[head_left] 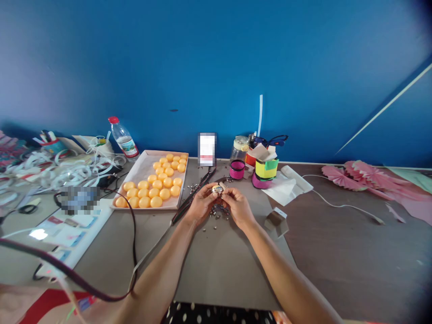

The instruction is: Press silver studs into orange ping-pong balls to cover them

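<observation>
My left hand (pixel 201 202) and my right hand (pixel 238 204) meet over the grey board (pixel 219 265), fingers pinched together on a small round yellow-and-silver piece (pixel 217 189). Both hands are closed on it from either side. Below the hands lies a scatter of several small dark beads (pixel 218 211). A dark strap or tool (pixel 194 195) lies just left of my left hand.
A pink tray (pixel 143 164) of several yellow round pieces sits at the left. Behind are a plastic bottle (pixel 123 139), a jar (pixel 239 148), pink and yellow tape rolls (pixel 266 170), a small box (pixel 276 219), white strips (pixel 57 168), a white cable (pixel 340 204) and pink paper fans (pixel 357 175).
</observation>
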Available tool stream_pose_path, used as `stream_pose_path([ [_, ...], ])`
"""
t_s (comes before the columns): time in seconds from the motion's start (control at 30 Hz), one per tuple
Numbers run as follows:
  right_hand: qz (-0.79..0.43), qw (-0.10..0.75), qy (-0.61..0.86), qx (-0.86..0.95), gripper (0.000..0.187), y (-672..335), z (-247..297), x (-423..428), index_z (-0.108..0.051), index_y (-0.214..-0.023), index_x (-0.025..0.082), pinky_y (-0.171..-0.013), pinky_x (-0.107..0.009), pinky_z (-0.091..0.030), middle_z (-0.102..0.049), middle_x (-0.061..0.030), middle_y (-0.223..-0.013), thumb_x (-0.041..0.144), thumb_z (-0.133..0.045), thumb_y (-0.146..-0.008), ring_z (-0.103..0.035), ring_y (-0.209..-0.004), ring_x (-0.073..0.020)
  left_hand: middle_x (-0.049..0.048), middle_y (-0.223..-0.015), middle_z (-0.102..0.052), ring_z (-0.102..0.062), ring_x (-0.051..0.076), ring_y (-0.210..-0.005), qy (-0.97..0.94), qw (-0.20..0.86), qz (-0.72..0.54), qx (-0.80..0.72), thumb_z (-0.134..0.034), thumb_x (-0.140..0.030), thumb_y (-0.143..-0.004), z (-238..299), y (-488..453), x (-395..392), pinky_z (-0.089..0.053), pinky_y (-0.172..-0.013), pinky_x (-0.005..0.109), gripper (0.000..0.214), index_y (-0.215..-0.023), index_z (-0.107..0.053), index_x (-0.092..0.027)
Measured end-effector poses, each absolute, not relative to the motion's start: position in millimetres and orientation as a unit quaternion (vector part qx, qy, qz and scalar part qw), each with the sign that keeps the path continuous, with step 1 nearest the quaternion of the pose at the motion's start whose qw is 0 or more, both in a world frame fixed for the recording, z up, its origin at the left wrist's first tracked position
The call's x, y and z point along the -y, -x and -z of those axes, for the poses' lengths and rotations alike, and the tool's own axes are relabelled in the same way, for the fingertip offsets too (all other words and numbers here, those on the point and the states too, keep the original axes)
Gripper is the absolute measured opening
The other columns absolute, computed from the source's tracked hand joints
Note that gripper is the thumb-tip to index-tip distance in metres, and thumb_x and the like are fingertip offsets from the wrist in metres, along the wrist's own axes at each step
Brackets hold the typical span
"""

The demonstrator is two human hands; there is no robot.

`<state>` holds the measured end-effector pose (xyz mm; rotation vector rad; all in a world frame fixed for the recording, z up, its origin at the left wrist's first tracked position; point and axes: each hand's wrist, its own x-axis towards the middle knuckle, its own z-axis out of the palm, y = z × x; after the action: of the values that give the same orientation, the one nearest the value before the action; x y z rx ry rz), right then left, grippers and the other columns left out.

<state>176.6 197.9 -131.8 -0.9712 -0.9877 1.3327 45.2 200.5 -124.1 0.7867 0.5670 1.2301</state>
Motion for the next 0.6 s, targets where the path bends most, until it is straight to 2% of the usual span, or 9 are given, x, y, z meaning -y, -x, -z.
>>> stream_pose_path([
  [0.23, -0.523, 0.554, 0.471, 0.444, 0.024, -174, 127, -196, -0.046, -0.071, 0.023, -0.047, -0.024, -0.031, -0.049, 0.0071, -0.050, 0.034, -0.067, -0.067, -0.042, -0.045, -0.0111, 0.0046, -0.087, -0.067, -0.061, 0.017, -0.067, -0.383, 0.692, -0.551, -0.264, -0.077, -0.026, -0.067, 124, -50, -198, -0.049, -0.067, 0.034, 0.037, -0.101, -0.064, -0.018],
  [0.37, -0.515, 0.566, 0.466, 0.445, 0.020, -178, 126, -195, -0.051, -0.076, 0.023, -0.047, -0.024, -0.031, -0.047, 0.0075, -0.051, 0.037, -0.064, -0.071, -0.040, -0.045, -0.0108, 0.0049, -0.090, -0.067, -0.062, 0.016, -0.069, -0.357, 0.705, -0.552, -0.267, -0.078, -0.027, -0.067, 123, -47, -201, -0.049, -0.068, 0.032, 0.039, -0.102, -0.064, -0.017],
  [0.43, -0.480, 0.558, 0.470, 0.487, 0.017, -183, 127, -195, -0.056, -0.085, 0.023, -0.051, -0.025, -0.035, -0.052, 0.0052, -0.058, 0.036, -0.060, -0.076, -0.045, -0.050, -0.0122, 0.0032, -0.086, -0.067, -0.062, 0.013, -0.066, -0.329, 0.702, -0.567, -0.280, -0.078, -0.027, -0.067, 122, -41, -204, -0.048, -0.067, 0.028, 0.040, -0.103, -0.063, -0.016],
  [0.5, -0.400, 0.521, 0.486, 0.577, 0.017, -188, 128, -195, -0.061, -0.092, 0.022, -0.062, -0.028, -0.042, -0.061, 0.0002, -0.072, 0.031, -0.056, -0.080, -0.054, -0.063, -0.0152, 0.0009, -0.083, -0.065, -0.061, 0.011, -0.062, -0.304, 0.696, -0.583, -0.288, -0.077, -0.030, -0.070, 121, -35, -207, -0.047, -0.063, 0.025, 0.042, -0.107, -0.061, -0.018],
  [0.6, -0.253, 0.397, 0.503, 0.725, 0.022, -190, 131, -192, -0.065, -0.098, 0.020, -0.079, -0.032, -0.044, -0.063, -0.0074, -0.097, 0.019, -0.050, -0.082, -0.059, -0.086, -0.0191, 0.0008, -0.085, -0.065, -0.064, 0.013, -0.068, -0.271, 0.698, -0.606, -0.269, -0.073, -0.036, -0.074, 120, -27, -210, -0.050, -0.064, 0.025, 0.042, -0.110, -0.057, -0.020],
])
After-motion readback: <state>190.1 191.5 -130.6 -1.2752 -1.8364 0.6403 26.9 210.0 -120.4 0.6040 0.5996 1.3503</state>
